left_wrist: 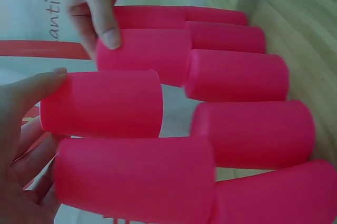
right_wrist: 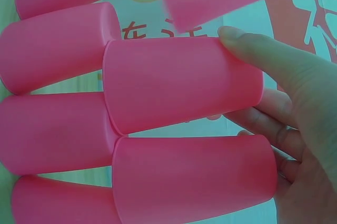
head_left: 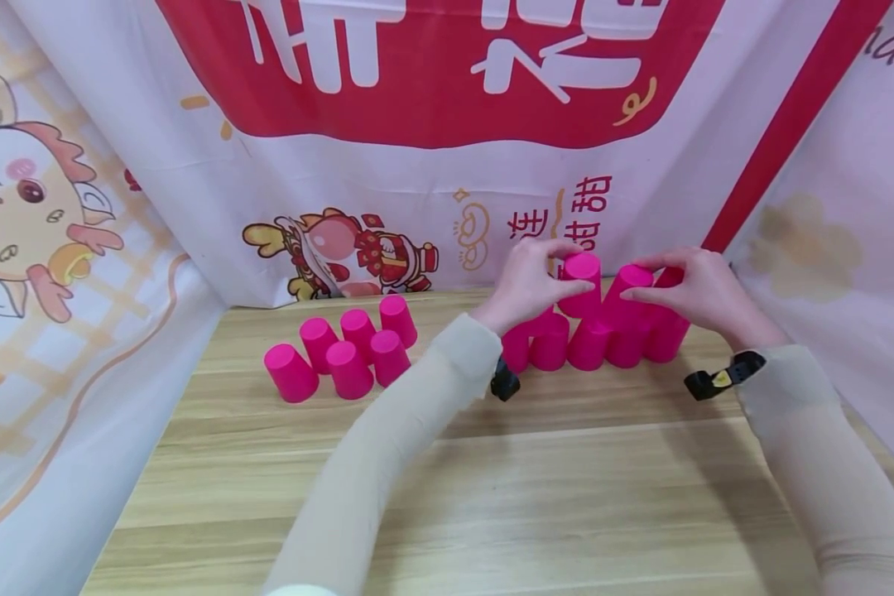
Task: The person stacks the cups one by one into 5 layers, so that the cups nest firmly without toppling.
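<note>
The left hand (head_left: 527,283) pinches one pink cup (head_left: 583,285) between curved thumb and fingers, slightly above a row of upside-down cups (head_left: 587,346). The right hand (head_left: 704,291), similarly curved, grips another cup (head_left: 633,281) standing upon this row. All are smooth, matt, tapered; six more cups (head_left: 350,372) stand leftward on the wooden table (head_left: 529,505).

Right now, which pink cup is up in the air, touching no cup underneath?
The pink cup in the left hand: the left wrist view shows a gap between it and the bottom row, where the other upper cups rest.
</note>
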